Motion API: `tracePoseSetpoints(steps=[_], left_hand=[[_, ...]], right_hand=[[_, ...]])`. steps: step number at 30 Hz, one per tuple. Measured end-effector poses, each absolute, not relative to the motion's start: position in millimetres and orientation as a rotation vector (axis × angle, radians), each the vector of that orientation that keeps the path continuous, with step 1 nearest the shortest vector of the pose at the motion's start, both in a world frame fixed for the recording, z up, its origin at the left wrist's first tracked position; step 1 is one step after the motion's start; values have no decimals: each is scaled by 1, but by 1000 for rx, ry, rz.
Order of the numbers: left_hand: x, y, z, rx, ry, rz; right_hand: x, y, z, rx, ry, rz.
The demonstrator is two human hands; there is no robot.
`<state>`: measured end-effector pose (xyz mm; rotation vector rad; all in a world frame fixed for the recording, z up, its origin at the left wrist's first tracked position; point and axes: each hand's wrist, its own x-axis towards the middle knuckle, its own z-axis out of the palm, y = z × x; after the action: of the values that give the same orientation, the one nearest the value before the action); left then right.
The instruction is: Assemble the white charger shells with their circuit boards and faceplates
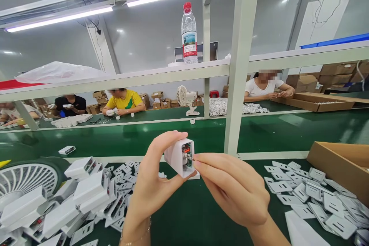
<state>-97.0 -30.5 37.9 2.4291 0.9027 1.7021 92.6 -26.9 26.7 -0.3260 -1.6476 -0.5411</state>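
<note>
Two cardboard boxes show on the right: a box (343,163) at about three o'clock, seen only by its outer wall and rim, its contents hidden, and a flat tray (317,104) farther off at two o'clock on the far table, holding a row of small white parts too small to tell apart. Near centre, both of the person's hands are raised over the green mat (187,215). The left hand (152,188) is curled around a small white charger (179,157), thumb on top and fingers below, gripping it firmly with its open end turned to the right, where orange and green insides show. The right hand (230,190) comes in from four o'clock with thumb and forefinger pinched narrow on a tiny metal piece at that open end; what the piece is cannot be told. At eight o'clock lies a heap of chargers (83,196) of the same kind, loose on the mat. At four o'clock lies a spread of flat white plates (314,196) with slots. A fan (25,178) sits at nine o'clock. Beyond the belt (129,138), people sit working at the far table. A bottle (189,34) stands at twelve o'clock on the shelf (144,78).
</note>
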Motion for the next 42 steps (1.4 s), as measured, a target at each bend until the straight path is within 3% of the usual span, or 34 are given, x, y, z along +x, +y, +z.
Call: tracePoseSetpoints(steps=[15, 23, 42], left_hand=[[-93, -28, 38, 2631, 1068, 1733], [-88, -24, 34, 2857, 1214, 1640], [-87, -24, 33, 2672, 1183, 1662]], right_hand=[[92, -26, 28, -344, -1701, -544], [96, -27, 32, -425, -1771, -708], [108, -7, 26, -270, -1784, -258]])
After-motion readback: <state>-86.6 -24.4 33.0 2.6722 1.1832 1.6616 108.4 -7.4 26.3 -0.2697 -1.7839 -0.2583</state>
